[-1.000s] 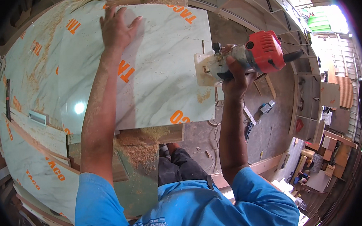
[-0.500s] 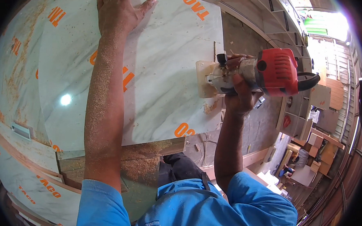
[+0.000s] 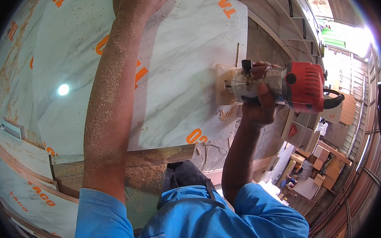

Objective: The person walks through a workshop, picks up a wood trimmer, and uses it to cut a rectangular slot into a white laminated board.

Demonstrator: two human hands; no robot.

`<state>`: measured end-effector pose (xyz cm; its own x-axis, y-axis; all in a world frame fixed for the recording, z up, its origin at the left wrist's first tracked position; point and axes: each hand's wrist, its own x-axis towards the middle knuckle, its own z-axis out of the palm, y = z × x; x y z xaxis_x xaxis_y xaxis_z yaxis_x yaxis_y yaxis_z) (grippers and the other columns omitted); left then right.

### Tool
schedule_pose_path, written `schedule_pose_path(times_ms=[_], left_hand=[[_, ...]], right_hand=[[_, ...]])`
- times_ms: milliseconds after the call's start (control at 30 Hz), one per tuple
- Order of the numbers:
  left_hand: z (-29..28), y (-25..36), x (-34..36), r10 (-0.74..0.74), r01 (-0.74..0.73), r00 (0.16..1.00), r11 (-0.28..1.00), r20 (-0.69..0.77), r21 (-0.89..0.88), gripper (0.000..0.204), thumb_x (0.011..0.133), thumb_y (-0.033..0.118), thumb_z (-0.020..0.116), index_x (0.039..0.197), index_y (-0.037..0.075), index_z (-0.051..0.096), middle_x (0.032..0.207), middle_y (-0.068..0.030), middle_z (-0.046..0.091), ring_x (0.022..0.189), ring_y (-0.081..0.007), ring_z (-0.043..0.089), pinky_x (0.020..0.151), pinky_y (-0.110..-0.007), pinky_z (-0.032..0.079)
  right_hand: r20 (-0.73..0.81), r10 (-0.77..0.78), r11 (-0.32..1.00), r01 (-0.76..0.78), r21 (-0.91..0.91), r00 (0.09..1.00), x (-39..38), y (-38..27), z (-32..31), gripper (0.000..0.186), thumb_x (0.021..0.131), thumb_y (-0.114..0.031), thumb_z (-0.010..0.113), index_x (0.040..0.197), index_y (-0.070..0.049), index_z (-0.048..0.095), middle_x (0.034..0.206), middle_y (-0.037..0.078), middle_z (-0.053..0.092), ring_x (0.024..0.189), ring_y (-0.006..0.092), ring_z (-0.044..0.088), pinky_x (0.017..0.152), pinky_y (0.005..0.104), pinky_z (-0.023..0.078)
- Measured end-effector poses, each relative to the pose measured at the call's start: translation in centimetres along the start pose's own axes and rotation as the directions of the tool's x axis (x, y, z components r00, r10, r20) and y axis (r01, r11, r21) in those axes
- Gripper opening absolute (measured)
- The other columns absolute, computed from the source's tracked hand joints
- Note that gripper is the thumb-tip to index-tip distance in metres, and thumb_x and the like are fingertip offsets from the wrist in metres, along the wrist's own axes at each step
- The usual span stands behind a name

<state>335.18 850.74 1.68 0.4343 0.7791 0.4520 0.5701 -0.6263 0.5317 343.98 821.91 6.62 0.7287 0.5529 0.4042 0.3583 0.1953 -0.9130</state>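
Note:
My left hand (image 3: pixel 135 2) lies on a white marble-patterned panel (image 3: pixel 186 41) at the top, cut off by the image edge, its thumb stretched out. Sawdust coats that forearm. My right hand (image 3: pixel 261 109) grips a red-and-silver handheld router (image 3: pixel 303 87) lying sideways, its translucent square base (image 3: pixel 222 85) against the panel near the right edge. A short dark slot (image 3: pixel 238 54) shows in the panel just above the base, with wood shavings below it.
More panels (image 3: pixel 35 196) and wooden strips are stacked at the left. A dusty board (image 3: pixel 158 157) lies below the panel. White cabinet frames (image 3: pixel 288 6) stand at upper right. Cables run over the floor (image 3: pixel 214 152). Board offcuts (image 3: pixel 317 157) are piled at the far right.
The router, in my right hand, has moved rightward in the picture along with the panel's edge. My left hand has shifted up and right, partly leaving the frame. The view has shifted too.

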Motion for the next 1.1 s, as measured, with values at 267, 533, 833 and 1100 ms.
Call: schedule_pose_path(times_ms=[267,533,833,1100], left_hand=[[0.3,-0.1,-0.1,0.010,-0.010,0.999,1.000,-0.047,-0.001,0.054,0.072,0.040,0.087,0.112,0.009,0.068,0.121,-0.0129,0.063,0.122,-0.0280,0.053,0.108,-0.043,0.036],[0.2,0.3,0.0,-0.025,0.025,1.000,0.999,0.004,0.029,0.056,0.074,0.041,0.086,0.114,0.009,0.068,0.123,-0.0140,0.062,0.123,-0.0277,0.053,0.111,-0.043,0.035],[-0.2,0.6,0.3,-0.063,0.060,0.997,0.997,0.051,0.049,0.057,0.074,0.042,0.086,0.115,0.006,0.068,0.125,-0.0140,0.062,0.125,-0.0266,0.052,0.111,-0.042,0.035],[-0.5,1.1,0.3,-0.084,0.081,0.995,0.995,0.045,0.063,0.057,0.074,0.042,0.086,0.114,0.007,0.067,0.126,-0.0144,0.062,0.125,-0.0278,0.052,0.112,-0.043,0.034]], right_hand=[[0.026,-0.013,0.999,0.012,0.038,1.000,0.0,0.1,-0.2,0.059,0.074,-0.014,0.064,0.126,0.009,0.049,0.107,0.025,0.063,0.110,0.0361,0.059,0.099,0.0490,0.048],[0.000,0.014,1.000,-0.014,-0.011,1.000,-0.1,-0.2,0.1,0.062,0.073,-0.015,0.065,0.128,0.009,0.048,0.109,0.026,0.063,0.110,0.0363,0.059,0.100,0.0496,0.046],[-0.019,0.002,0.999,-0.003,-0.039,1.000,-0.2,-0.1,0.6,0.062,0.071,-0.015,0.063,0.126,0.009,0.049,0.107,0.025,0.063,0.108,0.0362,0.059,0.100,0.0495,0.046],[-0.018,-0.019,0.999,0.018,-0.037,1.000,0.0,-0.2,1.0,0.061,0.071,-0.014,0.064,0.124,0.009,0.049,0.105,0.025,0.063,0.105,0.0361,0.060,0.097,0.0495,0.048]])
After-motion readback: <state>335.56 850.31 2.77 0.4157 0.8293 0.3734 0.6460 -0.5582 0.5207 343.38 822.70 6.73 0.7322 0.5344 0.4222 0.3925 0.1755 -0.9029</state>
